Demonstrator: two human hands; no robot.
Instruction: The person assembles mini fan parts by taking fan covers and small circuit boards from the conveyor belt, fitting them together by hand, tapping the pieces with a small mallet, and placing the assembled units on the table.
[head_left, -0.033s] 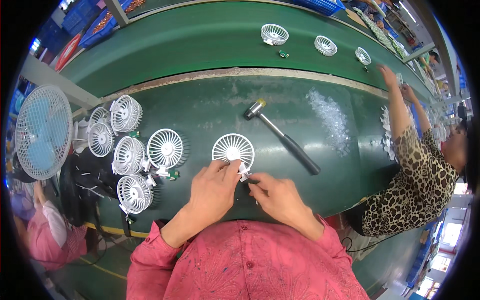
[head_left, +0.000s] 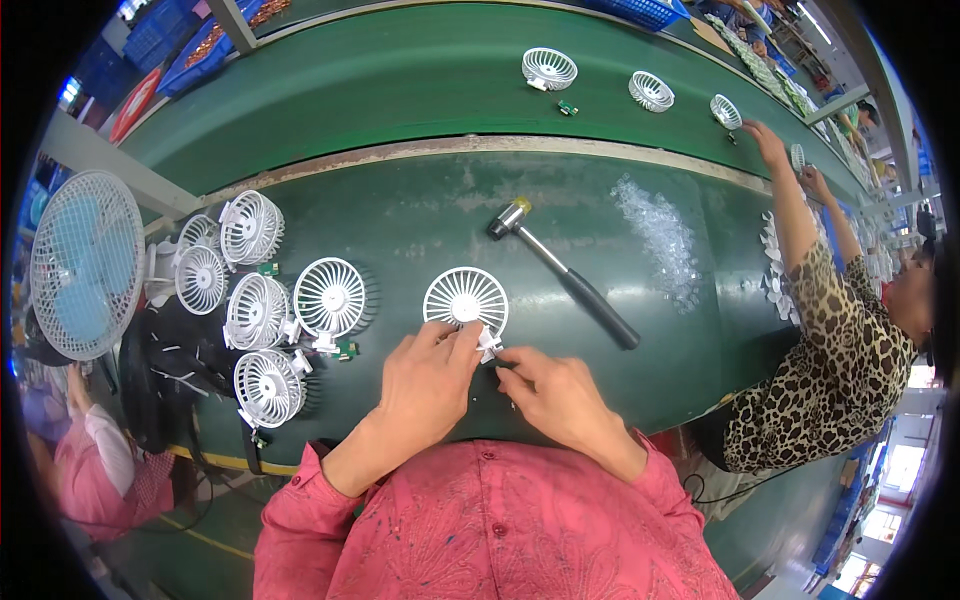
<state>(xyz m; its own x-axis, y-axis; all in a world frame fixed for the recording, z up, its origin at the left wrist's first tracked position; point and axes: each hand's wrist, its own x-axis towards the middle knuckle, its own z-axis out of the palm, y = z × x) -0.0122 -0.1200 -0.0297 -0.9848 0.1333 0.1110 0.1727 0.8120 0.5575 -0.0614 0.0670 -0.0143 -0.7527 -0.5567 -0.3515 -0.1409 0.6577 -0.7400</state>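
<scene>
Co-worker's hand (head_left: 767, 145) nearer fan cage (head_left: 726, 111)

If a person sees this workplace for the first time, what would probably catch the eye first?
Probably the white fan cage at the middle of the green table, with the left hand pinching its white bracket and the right hand close beside. Next, perhaps the black-handled hammer lying to the cage's right, and the blue-bladed fan at the far left.
</scene>
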